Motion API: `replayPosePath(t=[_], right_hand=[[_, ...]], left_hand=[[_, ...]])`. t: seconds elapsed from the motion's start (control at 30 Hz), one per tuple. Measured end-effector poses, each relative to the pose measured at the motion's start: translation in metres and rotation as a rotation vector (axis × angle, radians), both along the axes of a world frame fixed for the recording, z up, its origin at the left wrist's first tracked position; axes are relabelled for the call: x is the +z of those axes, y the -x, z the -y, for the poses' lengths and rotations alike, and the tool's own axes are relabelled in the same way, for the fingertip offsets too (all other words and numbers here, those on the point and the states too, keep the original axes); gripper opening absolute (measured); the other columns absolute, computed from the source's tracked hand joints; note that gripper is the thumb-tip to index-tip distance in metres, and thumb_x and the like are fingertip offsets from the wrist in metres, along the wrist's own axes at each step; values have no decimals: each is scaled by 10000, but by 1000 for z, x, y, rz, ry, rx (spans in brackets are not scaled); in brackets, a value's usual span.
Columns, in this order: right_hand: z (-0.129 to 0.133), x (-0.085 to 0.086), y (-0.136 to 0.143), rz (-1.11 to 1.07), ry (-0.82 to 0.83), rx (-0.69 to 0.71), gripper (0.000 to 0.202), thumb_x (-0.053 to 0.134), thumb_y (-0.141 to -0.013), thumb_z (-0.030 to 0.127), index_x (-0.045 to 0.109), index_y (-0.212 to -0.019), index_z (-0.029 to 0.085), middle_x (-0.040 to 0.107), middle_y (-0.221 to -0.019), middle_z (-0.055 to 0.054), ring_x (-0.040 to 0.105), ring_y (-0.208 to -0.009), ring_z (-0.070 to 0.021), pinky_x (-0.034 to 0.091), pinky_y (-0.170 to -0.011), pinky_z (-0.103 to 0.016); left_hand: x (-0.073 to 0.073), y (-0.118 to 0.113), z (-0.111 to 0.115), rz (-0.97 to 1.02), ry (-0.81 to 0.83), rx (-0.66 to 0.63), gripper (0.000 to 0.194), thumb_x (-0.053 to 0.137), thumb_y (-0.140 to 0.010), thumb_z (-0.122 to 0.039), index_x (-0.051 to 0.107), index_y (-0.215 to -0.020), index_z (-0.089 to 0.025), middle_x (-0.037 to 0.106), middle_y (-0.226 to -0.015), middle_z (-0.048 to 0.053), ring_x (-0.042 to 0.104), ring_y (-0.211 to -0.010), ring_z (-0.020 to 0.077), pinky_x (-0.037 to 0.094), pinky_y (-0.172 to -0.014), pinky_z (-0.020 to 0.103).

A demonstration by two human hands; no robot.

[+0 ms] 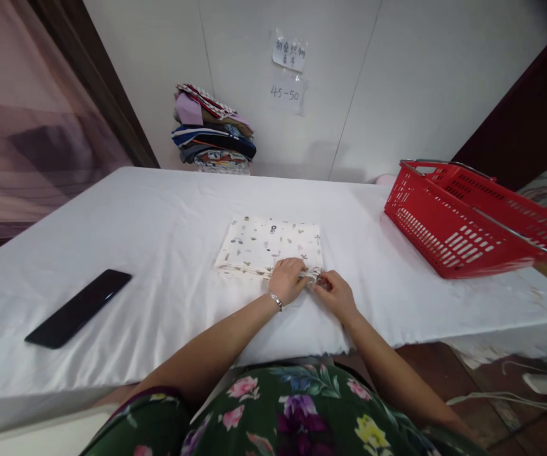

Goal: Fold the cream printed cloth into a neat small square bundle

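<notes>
A folded white cloth [268, 244] with small printed motifs lies flat in the middle of the table, its layers showing along the near edge. At its near right corner my left hand [287, 278], with a silver bracelet at the wrist, is closed on the gathered edge. Just to the right, my right hand [336, 294] pinches the same corner between thumb and fingers. The cloth is bunched up a little between the two hands. Some of the fingertips are hidden by the cloth and by the fingers in front.
The white-covered table [169, 253] carries a black phone-like slab [78, 308] at the left and a red plastic basket [449, 228] at the right. Behind stands a stack of folded fabrics [214, 136] against the wall. Paper signs [289, 56] hang above.
</notes>
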State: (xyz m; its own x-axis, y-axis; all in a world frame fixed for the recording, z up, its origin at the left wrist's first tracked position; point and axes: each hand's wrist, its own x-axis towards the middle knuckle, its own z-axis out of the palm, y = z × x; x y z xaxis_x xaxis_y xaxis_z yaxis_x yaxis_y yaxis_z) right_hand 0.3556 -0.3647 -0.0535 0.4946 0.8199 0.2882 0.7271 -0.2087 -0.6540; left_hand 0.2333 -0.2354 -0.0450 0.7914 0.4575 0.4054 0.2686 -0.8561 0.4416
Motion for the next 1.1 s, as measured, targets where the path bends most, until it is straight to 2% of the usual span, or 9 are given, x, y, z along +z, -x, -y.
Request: replayPosePath(t=[0.23,0.37,0.5,0.7,0.9,1.03,1.1], right_hand=[[-9,4,11,149,85,-108,142,523,-800,361,553,-832,226,544,-786,14,523,-736,-137,352,-611,-242],[-12,3,13,220,131,-164,143,537,-784,361,535,-818,221,535,-804,7,515,-766,-149,319,-582,-242],[-13,3,11,259,109,-172,118,500,-806,324,556,-796,221,524,-809,3,503,-766,-141,308,-572,-239],[-8,0,5,263,15,-194,134,450,-829,255,575,-790,226,514,-795,8,494,-697,-123,325,-566,-240],[-8,-4,5,214,0,-190,112,444,-814,235,555,-829,223,539,-840,0,520,-718,-134,361,-588,-247],[-8,-8,4,201,43,-180,91,448,-804,244,534,-812,217,549,-797,0,527,-719,-152,386,-604,-260],[-7,-9,4,210,30,-201,153,459,-802,266,538,-921,210,562,-826,-11,533,-732,-168,410,-617,-276]], left_hand=[[2,-1,3,12,40,23,160,636,-737,-238,520,-844,-215,603,-878,17,535,-904,189,371,-816,340],[2,-2,4,19,31,19,163,648,-728,-240,527,-834,-211,606,-864,15,537,-898,189,372,-815,342],[3,-1,2,29,28,-8,158,636,-747,-272,549,-862,-209,621,-880,19,547,-904,185,378,-827,342],[3,6,-1,-14,-127,-75,216,504,-847,-308,579,-1029,-219,633,-999,51,540,-966,201,375,-860,377],[-3,11,-2,-25,-206,-111,234,442,-882,-302,592,-1043,-222,624,-1022,60,525,-992,201,384,-861,381],[-2,12,-2,-1,-223,-109,226,433,-887,-285,606,-1020,-228,614,-1034,55,510,-1008,197,380,-866,373],[-2,12,-1,-18,-227,-116,215,442,-884,-283,616,-1001,-233,621,-986,46,518,-974,190,381,-857,364]])
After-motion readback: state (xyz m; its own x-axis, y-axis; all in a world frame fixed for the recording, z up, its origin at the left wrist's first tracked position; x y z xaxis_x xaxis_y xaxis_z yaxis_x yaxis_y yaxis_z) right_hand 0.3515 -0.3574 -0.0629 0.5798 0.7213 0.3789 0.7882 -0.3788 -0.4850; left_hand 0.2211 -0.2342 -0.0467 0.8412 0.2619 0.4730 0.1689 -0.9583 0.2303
